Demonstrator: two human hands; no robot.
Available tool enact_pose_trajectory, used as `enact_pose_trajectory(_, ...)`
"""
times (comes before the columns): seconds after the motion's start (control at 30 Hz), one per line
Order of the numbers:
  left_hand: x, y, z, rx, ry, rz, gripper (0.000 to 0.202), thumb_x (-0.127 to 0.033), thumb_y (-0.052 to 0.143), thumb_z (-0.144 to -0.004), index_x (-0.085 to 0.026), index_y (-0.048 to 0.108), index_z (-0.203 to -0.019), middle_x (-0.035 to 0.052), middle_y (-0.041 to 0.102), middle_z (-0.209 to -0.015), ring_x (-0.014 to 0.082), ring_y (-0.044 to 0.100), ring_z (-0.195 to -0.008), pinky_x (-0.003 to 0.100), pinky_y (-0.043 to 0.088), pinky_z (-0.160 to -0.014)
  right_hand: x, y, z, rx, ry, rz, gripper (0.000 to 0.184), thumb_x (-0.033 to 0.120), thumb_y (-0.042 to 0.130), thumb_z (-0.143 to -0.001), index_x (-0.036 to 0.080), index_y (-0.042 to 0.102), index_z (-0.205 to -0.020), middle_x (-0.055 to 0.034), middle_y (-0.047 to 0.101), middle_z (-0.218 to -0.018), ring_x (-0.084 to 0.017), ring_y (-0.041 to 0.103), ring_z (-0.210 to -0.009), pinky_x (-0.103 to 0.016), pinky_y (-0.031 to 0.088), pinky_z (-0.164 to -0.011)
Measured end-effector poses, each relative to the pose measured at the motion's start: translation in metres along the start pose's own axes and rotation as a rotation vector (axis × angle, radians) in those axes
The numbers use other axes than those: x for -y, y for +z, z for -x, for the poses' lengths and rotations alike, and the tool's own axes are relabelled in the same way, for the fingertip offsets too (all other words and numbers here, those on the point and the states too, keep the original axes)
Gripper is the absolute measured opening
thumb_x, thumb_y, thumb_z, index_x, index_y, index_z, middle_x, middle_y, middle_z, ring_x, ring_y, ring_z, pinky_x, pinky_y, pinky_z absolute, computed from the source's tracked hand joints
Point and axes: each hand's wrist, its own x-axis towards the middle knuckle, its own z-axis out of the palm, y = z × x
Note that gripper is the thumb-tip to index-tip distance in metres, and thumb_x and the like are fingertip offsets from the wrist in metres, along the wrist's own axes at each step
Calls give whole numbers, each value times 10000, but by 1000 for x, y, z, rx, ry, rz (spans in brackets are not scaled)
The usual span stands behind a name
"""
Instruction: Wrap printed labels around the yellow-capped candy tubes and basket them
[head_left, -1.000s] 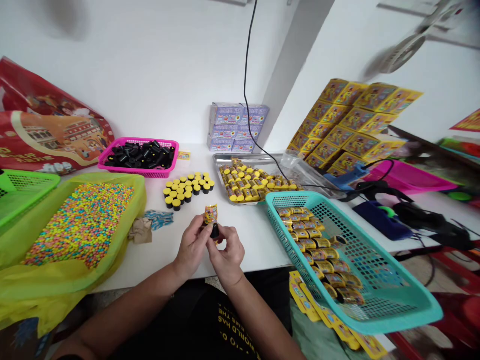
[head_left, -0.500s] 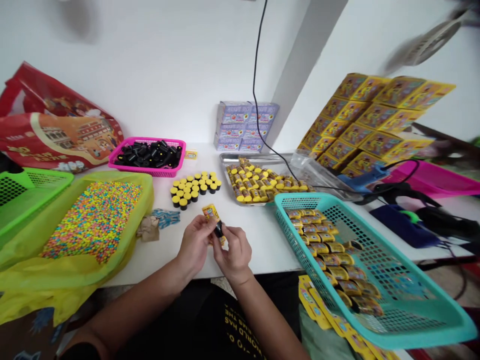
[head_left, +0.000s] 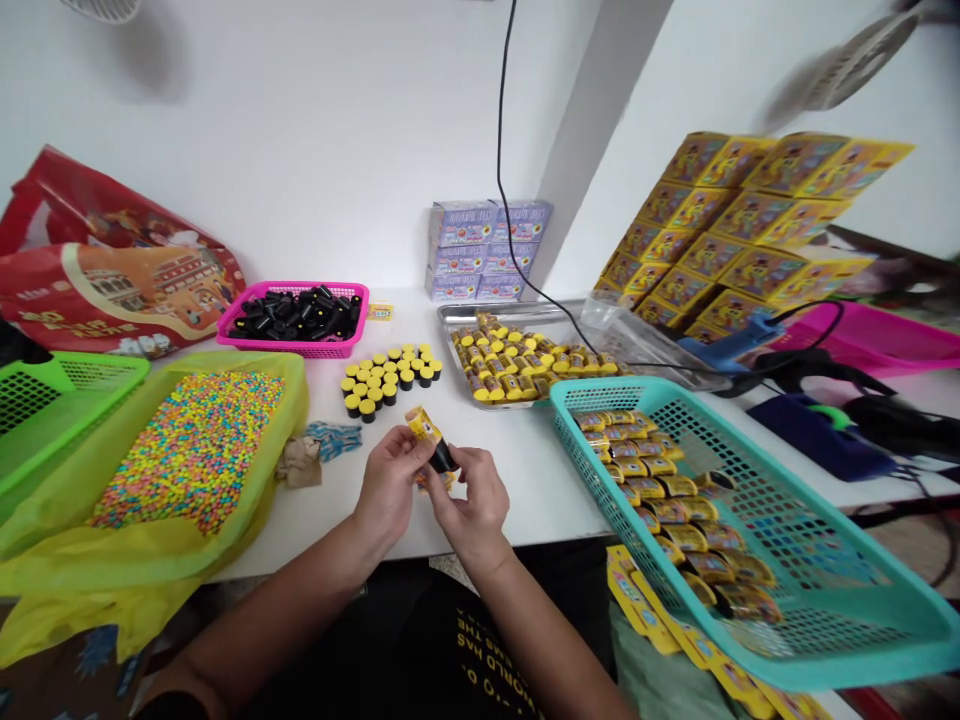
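While both hands are positioned above the near part of the table, the left hand supports a black container with a yellow printed label against it. The left fingers are closed in a pinch on the container and label. The container is tilted, with its black end toward the right hand. The right fingers are curled and slightly parted beside this end; whether they grip it cannot be told. More printed pieces are partly visible below the hands.

Beyond the hands, black containers with yellow lids stand upright in a close group. Behind this group, to the left, a pink basket holds loose black parts. To its right, a metal tray carries labelled containers. At the right, a turquoise basket holds further labelled containers lying in rows. At the left, a yellow plastic liner contains small multicoloured pellets. Brown crumpled paper lies just beside the liner.
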Motion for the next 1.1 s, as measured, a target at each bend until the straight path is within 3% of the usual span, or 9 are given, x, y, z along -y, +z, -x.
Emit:
enact_pose_trajectory(0.3,3,-5,0,74,-30,-34,267,-258,799,-687,-162,708,-919,32,701,-906,134,620,-838,260,450,-815,2,-1,-1,-40,-235,67,443,117,644,-830,179,508,-1247,-107,637,-873,-219,632,-782,-358,570,-608)
enact_pose_trajectory(0.57,0,-10,-2,109,-14,-81,281,-295,802,-681,-169,712,-915,36,700,-890,146,619,-815,275,457,-796,-2,0,2,-54,-227,64,423,147,640,-834,183,515,-1236,-108,640,-885,-222,638,-791,-362,572,-623)
enact_pose_trajectory(0.8,0,-6,0,44,-3,-44,224,-235,828,-647,-157,711,-821,20,685,-810,131,615,-769,269,460,-785,-3,-1,3,-13,-265,108,403,116,612,-840,208,521,-1222,-88,634,-868,-213,636,-786,-352,563,-612)
enact_pose_trajectory(1.1,0,-17,-4,201,-146,18,259,-271,822,-661,-152,765,-885,71,726,-867,189,659,-849,316,477,-860,0,-5,4,-23,-317,148,420,105,638,-835,220,519,-1222,-83,638,-881,-188,630,-767,-329,564,-607)
